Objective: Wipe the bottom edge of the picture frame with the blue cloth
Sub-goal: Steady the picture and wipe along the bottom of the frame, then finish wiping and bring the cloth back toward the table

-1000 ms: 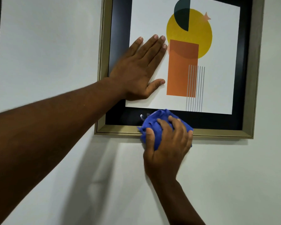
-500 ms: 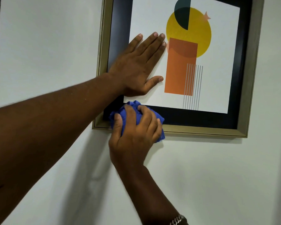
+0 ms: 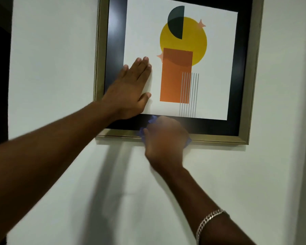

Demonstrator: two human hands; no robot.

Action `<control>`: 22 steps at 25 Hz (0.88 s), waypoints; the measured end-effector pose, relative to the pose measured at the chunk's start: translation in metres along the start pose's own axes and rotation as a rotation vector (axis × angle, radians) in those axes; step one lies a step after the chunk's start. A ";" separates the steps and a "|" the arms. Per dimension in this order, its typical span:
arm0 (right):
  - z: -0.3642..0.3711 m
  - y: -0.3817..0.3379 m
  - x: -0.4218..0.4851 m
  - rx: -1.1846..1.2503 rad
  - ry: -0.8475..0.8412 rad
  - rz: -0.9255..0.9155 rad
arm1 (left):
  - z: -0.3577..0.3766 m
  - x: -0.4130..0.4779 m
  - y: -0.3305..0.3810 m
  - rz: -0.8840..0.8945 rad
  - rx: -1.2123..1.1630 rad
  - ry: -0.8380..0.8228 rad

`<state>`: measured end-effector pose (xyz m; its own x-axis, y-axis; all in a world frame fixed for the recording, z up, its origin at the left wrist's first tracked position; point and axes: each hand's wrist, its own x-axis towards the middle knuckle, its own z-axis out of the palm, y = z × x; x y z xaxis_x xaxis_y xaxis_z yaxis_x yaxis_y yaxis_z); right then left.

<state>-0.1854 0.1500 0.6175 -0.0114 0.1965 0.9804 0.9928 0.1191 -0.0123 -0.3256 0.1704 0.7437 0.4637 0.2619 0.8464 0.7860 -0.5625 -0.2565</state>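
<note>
Wiping of the bottom edge of the picture frame (image 3: pixel 219 137), shown mid-stroke. The step is judged best done with the blue cloth (image 3: pixel 151 120) pressed firmly onto the gold lower rail and drawn along its full length to each corner, while the frame is braced so that it is not tilted on the wall (image 3: pixel 51 59). The left hand (image 3: pixel 129 91) is laid flat and open, fingers together, on the print and the dark mat near the lower left corner. The right hand (image 3: pixel 163 138), blurred by motion, is closed around the bunched cloth; only small blue folds are seen above and beside the knuckles. The cloth is held against the bottom rail, left of its middle, just below and to the right of the left hand. A chain bracelet (image 3: pixel 208 221) is worn on the right wrist.
</note>
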 end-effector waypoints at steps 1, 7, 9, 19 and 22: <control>-0.009 0.012 0.000 0.039 0.007 0.010 | 0.001 -0.018 0.017 -0.098 -0.221 0.066; -0.043 0.056 -0.065 0.374 0.050 -0.032 | 0.052 -0.140 0.150 -0.845 -1.389 0.239; -0.049 0.070 -0.106 0.414 -0.101 -0.036 | 0.075 -0.154 0.179 -1.103 -1.904 -0.029; -0.119 0.207 -0.406 0.536 -0.623 0.994 | 0.227 -0.366 0.404 -1.868 -2.061 -0.610; -0.133 0.250 -0.512 0.368 -0.678 1.415 | 0.268 -0.431 0.483 -2.107 -1.923 -0.675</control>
<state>0.0845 -0.0499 0.1381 0.6967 0.7073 -0.1202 0.1721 -0.3274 -0.9291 -0.0359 -0.0042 0.1299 0.4595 0.6520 -0.6031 -0.4002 0.7582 0.5148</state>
